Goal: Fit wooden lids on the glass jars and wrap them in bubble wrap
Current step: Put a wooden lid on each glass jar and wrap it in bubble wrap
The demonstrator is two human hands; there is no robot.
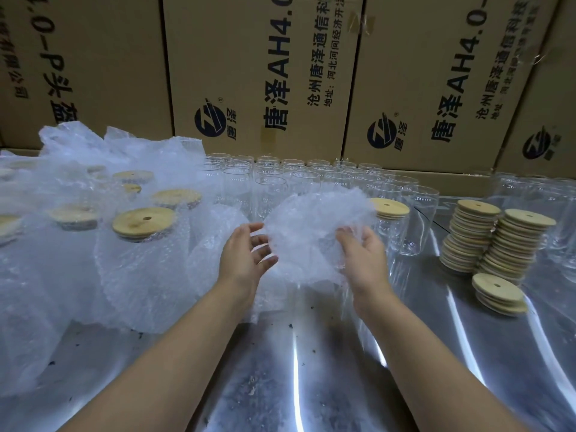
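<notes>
Steel table (314,375): bubble wrap (311,222) between loose left hand (246,255), right hand (364,260) seemingly pinching it.

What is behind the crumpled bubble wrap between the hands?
Rows of lidless clear glass jars stand behind the crumpled clear bubble wrap; one wooden-lidded jar shows at its right edge. Whatever lies directly behind is hidden.

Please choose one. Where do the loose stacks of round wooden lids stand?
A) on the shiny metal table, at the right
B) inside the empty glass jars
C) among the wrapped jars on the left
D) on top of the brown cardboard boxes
A: the stacks of round wooden lids stand on the shiny metal table, to the right of the clear bubble wrap sheet.
</notes>
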